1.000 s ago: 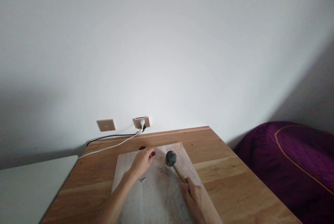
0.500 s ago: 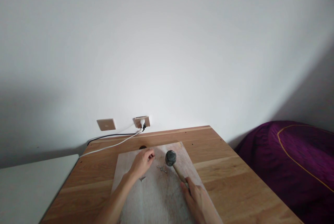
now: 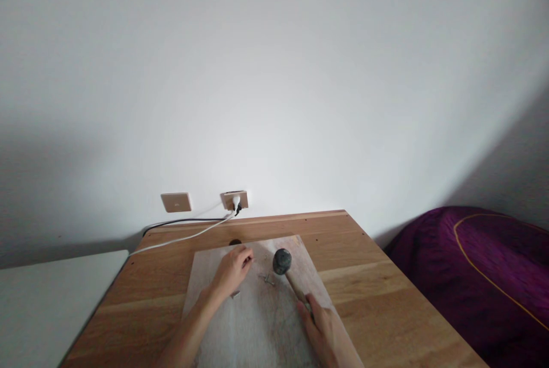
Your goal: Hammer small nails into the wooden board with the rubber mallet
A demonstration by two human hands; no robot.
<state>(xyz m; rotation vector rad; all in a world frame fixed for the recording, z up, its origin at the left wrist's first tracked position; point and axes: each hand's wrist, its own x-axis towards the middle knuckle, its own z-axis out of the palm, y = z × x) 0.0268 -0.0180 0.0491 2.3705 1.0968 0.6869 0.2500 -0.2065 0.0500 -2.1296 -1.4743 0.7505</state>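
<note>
My right hand (image 3: 323,322) is wrapped round the wooden handle of a mallet (image 3: 282,262) with a dark, round head. The mallet head hovers over or rests on a pale, worn wooden board (image 3: 240,334); which of the two I cannot tell. Left of it, my left hand (image 3: 235,268) is closed in a pinch near the board's far edge. A tiny thin tip of a nail-like piece shows at its fingertips; the fingers cover most of it. Between hand and mallet lie several loose metal nails or screws (image 3: 266,280). Another metal piece (image 3: 235,294) lies below my left wrist.
The board lies on a wooden table (image 3: 373,294). A white cord (image 3: 184,239) and a black cord run along its back left to a wall socket (image 3: 235,200). A white surface (image 3: 64,294) adjoins on the left. Something purple and cushioned (image 3: 429,259) is at the right.
The hands and mallet keep nearly the same places over the board. The view has shifted very slightly, and the mallet head appears a touch lower.
</note>
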